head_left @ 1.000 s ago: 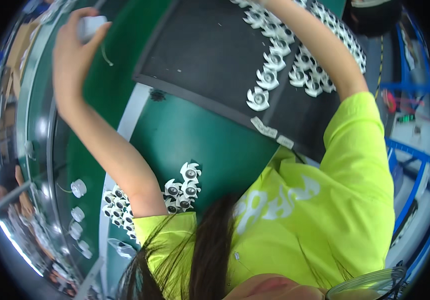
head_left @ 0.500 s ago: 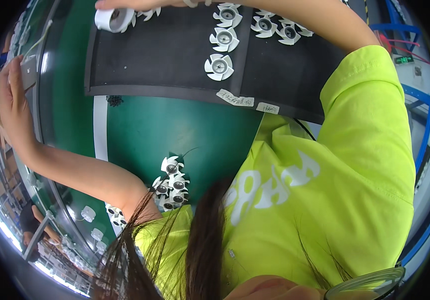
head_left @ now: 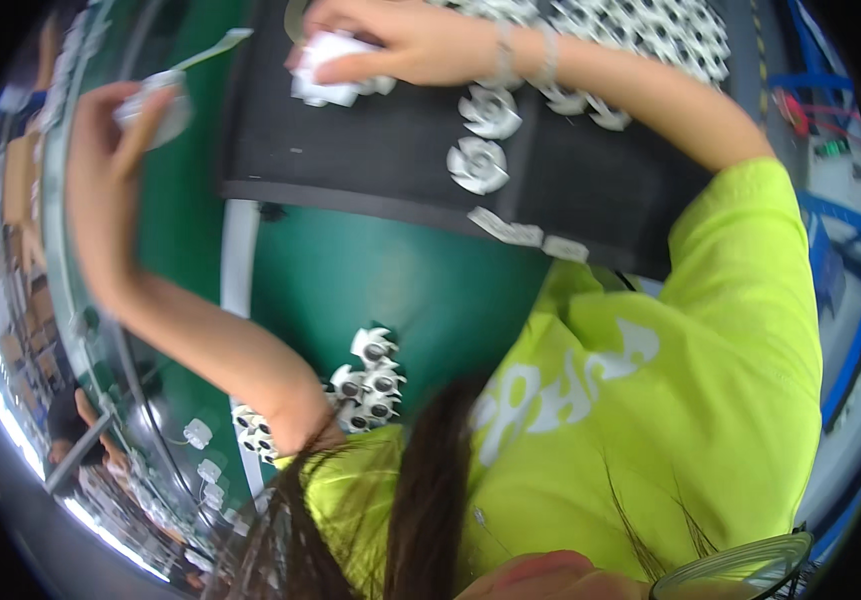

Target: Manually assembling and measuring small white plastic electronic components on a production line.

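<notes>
My left hand [head_left: 100, 175], on the left over the green line, is closed round a white rounded part [head_left: 163, 115] with a pale cable [head_left: 212, 48] sticking out. Motion blurs this part, so I cannot tell its exact kind. At the top, my right hand [head_left: 415, 42] grips a white fan wheel [head_left: 325, 72] above the black board [head_left: 370, 160]; its blades are smeared and the fingers cover some of it. Beneath my right wrist, two white fan wheels [head_left: 478, 165] lie in a column on the board.
Many white fan wheels [head_left: 650, 40] stand packed together at the top right. More fan wheels [head_left: 378, 385] sit on the green surface [head_left: 380, 270] near my left elbow. White wired parts [head_left: 197, 433] lie at the lower left. Blue frames [head_left: 840, 215] rise at the right.
My left hand has come rightward and now lifts the white cabled part. My right hand has come lower into view with a fan wheel. The whole view has shifted slightly.
</notes>
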`<state>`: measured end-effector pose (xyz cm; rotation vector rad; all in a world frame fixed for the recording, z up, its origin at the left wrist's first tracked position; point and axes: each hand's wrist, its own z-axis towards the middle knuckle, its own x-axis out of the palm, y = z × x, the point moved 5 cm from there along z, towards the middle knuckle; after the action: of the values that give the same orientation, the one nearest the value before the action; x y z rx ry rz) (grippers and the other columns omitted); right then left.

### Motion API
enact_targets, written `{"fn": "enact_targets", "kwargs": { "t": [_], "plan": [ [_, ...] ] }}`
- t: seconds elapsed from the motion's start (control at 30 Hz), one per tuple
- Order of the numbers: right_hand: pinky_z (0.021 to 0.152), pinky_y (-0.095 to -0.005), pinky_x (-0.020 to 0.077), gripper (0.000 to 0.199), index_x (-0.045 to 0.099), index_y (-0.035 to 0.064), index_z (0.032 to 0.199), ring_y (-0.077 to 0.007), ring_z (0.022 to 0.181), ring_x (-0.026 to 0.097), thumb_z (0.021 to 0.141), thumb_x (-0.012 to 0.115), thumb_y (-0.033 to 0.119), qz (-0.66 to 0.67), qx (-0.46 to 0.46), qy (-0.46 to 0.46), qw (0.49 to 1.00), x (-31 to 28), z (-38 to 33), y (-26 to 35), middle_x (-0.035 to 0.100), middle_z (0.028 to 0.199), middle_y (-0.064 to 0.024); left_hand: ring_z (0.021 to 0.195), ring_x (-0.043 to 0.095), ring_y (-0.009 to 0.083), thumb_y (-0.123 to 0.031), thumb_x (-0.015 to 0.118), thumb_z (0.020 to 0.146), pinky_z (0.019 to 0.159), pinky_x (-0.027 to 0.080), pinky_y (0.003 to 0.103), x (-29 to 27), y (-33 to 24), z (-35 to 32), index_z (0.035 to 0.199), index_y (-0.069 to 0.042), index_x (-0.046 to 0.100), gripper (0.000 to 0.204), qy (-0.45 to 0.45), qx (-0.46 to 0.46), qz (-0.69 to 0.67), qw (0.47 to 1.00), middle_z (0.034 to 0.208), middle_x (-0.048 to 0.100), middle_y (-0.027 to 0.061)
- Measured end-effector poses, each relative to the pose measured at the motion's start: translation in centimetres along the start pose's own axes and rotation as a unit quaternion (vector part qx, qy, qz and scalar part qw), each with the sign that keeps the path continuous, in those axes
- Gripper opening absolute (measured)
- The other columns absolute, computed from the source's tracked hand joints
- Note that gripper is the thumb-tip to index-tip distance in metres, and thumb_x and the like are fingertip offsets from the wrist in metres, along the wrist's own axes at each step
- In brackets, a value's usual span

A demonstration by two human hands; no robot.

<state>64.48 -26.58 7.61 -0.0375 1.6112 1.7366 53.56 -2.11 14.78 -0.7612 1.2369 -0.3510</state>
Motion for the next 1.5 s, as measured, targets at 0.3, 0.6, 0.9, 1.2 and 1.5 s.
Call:
{"fn": "enact_targets", "kwargs": {
  "t": [0.3, 0.6, 0.9, 1.2, 1.5],
  "plan": [
    [0.094, -0.0296, 0.049, 0.026, 0.049, 0.0091, 0.119, -0.016, 0.107, 0.062, 0.098, 0.064, 0.013, 0.065, 0.146, 0.076, 0.984, -1.2, -2.5, 0.3, 0.065, 0.124, -0.0077, 0.077, 0.057, 0.01, -0.029, 0.072, 0.093, 0.065, 0.043, 0.023, 6.4, -3.3, 0.1, 0.11, -0.009, 0.061, 0.028, 0.07, 0.058, -0.114, 0.989, 0.095, 0.066, 0.0032],
    [0.101, -0.0342, 0.0492, 0.04, 0.049, 0.0091, 0.106, -0.0189, 0.113, 0.059, 0.08, 0.076, -0.006, 0.086, 0.081, -0.008, 0.993, -2.7, -3.1, 0.2, 0.057, 0.132, -0.0072, 0.088, 0.064, 0.0123, -0.014, 0.075, 0.089, 0.075, 0.05, 0.024, 9.9, -3.8, 0.8, 0.106, -0.006, 0.057, 0.026, 0.217, 0.021, -0.117, 0.969, 0.106, 0.07, 0.0099],
    [0.093, -0.0318, 0.0493, 0.056, 0.056, 0.0114, 0.118, -0.0193, 0.104, 0.06, 0.069, 0.08, -0.003, -0.154, -0.003, 0.042, 0.987, -0.9, -3.4, 1.8, 0.06, 0.12, -0.0019, 0.086, 0.066, 0.0145, -0.009, 0.075, 0.086, 0.077, 0.052, 0.026, 10.9, -1.8, 0.4, 0.109, -0.007, 0.058, 0.029, 0.253, 0.091, -0.179, 0.946, 0.105, 0.071, 0.0067],
    [0.091, -0.0297, 0.0502, 0.062, 0.06, 0.011, 0.124, -0.0168, 0.103, 0.061, 0.067, 0.082, 0.001, -0.188, 0.013, 0.052, 0.981, -4.0, 1.0, 3.1, 0.061, 0.124, -0.0006, 0.079, 0.065, 0.0179, -0.006, 0.075, 0.078, 0.072, 0.052, 0.031, 9.8, -4.1, -0.8, 0.113, -0.009, 0.06, 0.038, 0.258, 0.039, -0.044, 0.964, 0.105, 0.072, 0.0065],
    [0.09, -0.0368, 0.0489, 0.045, 0.059, 0.0046, 0.114, -0.0299, 0.097, 0.062, 0.074, 0.076, 0.015, -0.128, 0.153, 0.032, 0.979, -0.1, 15.2, -0.2, 0.063, 0.108, -0.0132, 0.071, 0.06, 0.0233, -0.002, 0.067, 0.071, 0.067, 0.05, 0.035, 5.7, -5.5, -2.6, 0.117, -0.011, 0.06, 0.047, 0.132, 0.128, 0.02, 0.983, 0.094, 0.07, 0.0077]
  ]
}}
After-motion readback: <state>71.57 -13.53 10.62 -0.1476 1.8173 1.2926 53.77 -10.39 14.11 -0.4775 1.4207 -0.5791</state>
